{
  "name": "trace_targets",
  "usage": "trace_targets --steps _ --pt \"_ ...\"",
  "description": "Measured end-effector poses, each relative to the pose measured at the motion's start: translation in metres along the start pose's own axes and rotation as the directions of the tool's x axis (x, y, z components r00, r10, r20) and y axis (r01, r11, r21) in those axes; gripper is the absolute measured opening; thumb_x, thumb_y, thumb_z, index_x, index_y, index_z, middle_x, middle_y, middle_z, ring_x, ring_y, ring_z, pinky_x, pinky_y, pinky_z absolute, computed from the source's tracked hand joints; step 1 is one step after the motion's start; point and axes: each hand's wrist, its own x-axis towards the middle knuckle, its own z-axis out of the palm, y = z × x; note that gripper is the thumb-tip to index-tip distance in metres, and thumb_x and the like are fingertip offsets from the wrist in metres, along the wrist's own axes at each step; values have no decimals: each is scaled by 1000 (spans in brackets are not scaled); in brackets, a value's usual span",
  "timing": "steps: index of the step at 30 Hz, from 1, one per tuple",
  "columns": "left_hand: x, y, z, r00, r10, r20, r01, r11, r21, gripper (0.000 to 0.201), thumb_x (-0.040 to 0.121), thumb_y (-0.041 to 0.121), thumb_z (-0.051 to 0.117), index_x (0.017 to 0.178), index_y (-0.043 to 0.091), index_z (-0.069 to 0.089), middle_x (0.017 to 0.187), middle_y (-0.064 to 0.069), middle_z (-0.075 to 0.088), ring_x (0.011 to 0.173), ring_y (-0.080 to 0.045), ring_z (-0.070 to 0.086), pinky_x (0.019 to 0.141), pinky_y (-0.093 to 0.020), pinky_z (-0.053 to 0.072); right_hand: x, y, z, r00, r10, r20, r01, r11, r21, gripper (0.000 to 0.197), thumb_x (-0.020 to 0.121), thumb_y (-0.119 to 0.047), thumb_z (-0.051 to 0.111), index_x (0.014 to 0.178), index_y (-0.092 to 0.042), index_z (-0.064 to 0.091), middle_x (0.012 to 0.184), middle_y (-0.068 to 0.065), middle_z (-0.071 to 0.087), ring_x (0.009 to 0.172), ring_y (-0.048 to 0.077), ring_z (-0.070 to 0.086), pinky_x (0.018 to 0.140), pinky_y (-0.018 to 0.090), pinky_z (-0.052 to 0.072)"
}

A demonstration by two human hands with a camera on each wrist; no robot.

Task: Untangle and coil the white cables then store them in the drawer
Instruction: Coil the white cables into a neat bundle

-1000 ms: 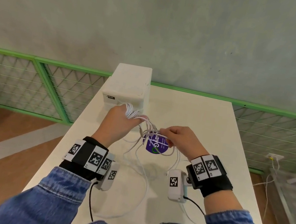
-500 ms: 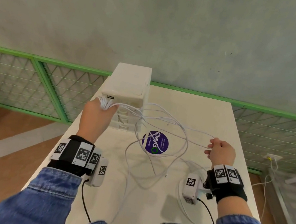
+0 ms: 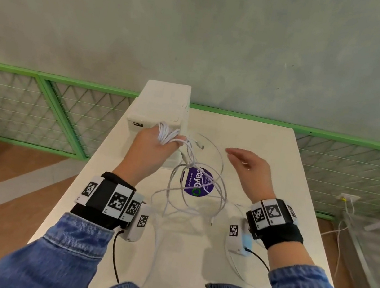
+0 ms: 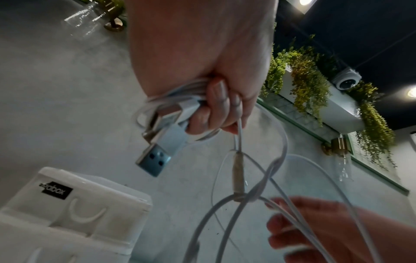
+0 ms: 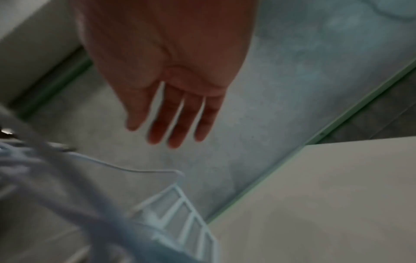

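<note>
My left hand (image 3: 159, 144) grips a coiled bunch of white cables (image 3: 169, 135) just in front of the white drawer box (image 3: 161, 112). In the left wrist view the fingers (image 4: 216, 110) curl round the coil, and a USB plug (image 4: 155, 160) sticks out below them. Loose cable loops (image 3: 191, 193) hang from that hand down onto the table. My right hand (image 3: 248, 163) hovers to the right of the loops with straight fingers (image 5: 173, 121), holding nothing.
The white table (image 3: 257, 229) carries a round purple sticker (image 3: 196, 183) under the loops. A green mesh railing (image 3: 40, 107) and a grey wall stand behind the table. A wall socket with a plugged cable (image 3: 346, 201) is at the right, beyond the table's edge.
My right hand has let go of the strand it was pulling out to the right and swung back toward the middle, fingers straightened. The stretched loops have sagged. My left hand moved slightly right.
</note>
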Motion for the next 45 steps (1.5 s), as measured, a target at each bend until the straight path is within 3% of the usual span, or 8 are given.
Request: trace_targets --steps 3,8,15,18,25,34,41,45 --pt "-1 3 3 999 -2 48 2 1000 16 37 87 27 67 64 4 50 60 -4 47 46 -2 41 45 -12 32 -6 -33 17 981 -17 194 -15 987 159 16 83 -18 68 95 -29 70 87 -12 71 83 5 67 80 15 50" --pt "-3 -2 5 998 -28 59 28 1000 -3 42 87 25 67 82 -12 50 69 -11 44 53 -10 39 49 -22 36 -12 -35 38 924 33 381 -58 997 55 35 83 -16 70 117 -15 65 74 -1 68 66 9 59 68 17 48" --pt "-5 -22 2 995 -19 -97 26 998 64 34 87 19 67 70 -5 48 65 -8 47 58 -12 42 53 -12 34 -14 -32 28 900 -9 435 24 999 -28 25 91 -15 59 112 -22 69 96 0 72 90 16 66 81 22 49" --pt "-3 -42 -2 983 -55 -175 79 988 134 36 87 25 65 64 6 45 64 -6 48 61 -20 46 56 -25 35 -13 -30 22 926 -47 373 92 990 -103 21 92 -9 54 104 -15 71 88 2 68 83 15 61 71 7 42" --pt "0 -58 -17 965 -58 -257 114 972 206 43 87 30 63 60 8 39 59 -4 41 60 -22 40 56 -28 30 -3 -12 3 1000 -21 10 22 997 -68 28 91 0 44 85 -20 63 74 -5 61 61 16 56 67 24 48" --pt "-1 -49 -39 939 -82 -334 126 985 113 53 88 6 61 57 17 20 56 -2 23 51 -16 24 51 -24 24 1 43 -39 867 259 -425 -314 947 -63 29 90 -5 35 88 -21 59 84 -2 60 85 35 61 78 53 52" --pt "-1 -36 -24 947 -185 -263 187 982 -17 32 89 19 62 63 18 43 61 1 43 54 -9 41 52 -20 35 -13 83 -29 784 545 -296 -601 786 -145 34 88 -2 37 108 -11 63 113 15 64 103 35 61 92 42 47" --pt "-2 -24 -2 981 -89 -174 86 996 -26 25 89 20 63 71 7 51 60 1 48 52 -6 43 49 -13 35 -13 38 -20 929 267 -257 -325 920 -218 29 95 -12 43 119 -11 59 122 11 59 108 23 55 91 27 39"
